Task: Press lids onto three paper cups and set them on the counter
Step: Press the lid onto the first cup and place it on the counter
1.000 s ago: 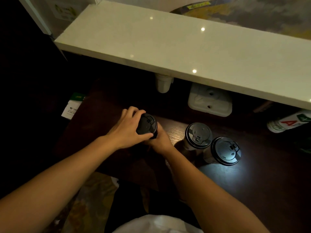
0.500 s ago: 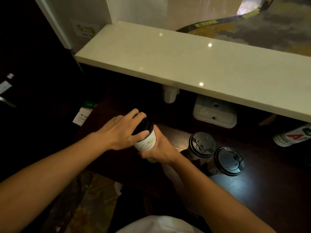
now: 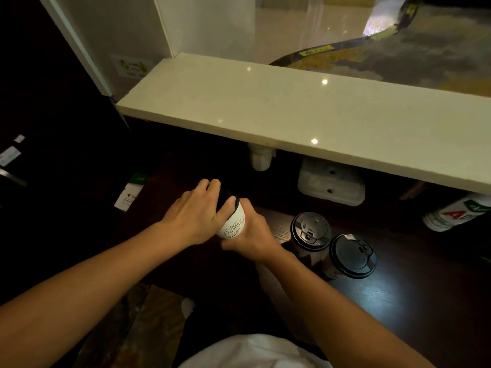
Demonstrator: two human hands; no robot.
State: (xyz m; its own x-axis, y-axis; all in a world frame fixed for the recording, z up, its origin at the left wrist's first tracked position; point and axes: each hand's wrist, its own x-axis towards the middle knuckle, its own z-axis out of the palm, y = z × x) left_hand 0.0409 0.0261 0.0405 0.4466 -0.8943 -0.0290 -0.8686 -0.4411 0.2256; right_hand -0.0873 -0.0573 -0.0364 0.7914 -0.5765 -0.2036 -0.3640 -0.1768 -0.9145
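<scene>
Left hand [image 3: 196,216] curled over the black lid [image 3: 228,200], fingers wrapped around the far rim and thumb hooked on the near edge. Right hand [image 3: 249,235] closed around the lower body of the paper cup [image 3: 233,224], gripping from beneath and behind. Cup tilted, top leaning away to the left, held above the dark counter [image 3: 414,293] rather than resting on it.

Best done by levelling the cup first, or seating its base on the dark counter just under the hands. Then pressing down evenly around the whole rim, working thumb and fingers around in turn until the edge feels seated. Gentle squeeze only with the lower hand, since paper walls likely buckle and could push the rim out of round. Cannot tell whether the lid is fully snapped on; fingers cover most of it.

To the right of the hands, 2 lidded cups [image 3: 310,231] [image 3: 352,255] standing side by side, close together. Beyond the hands and higher, the pale counter [image 3: 279,110], probably where all 3 belong.
</scene>
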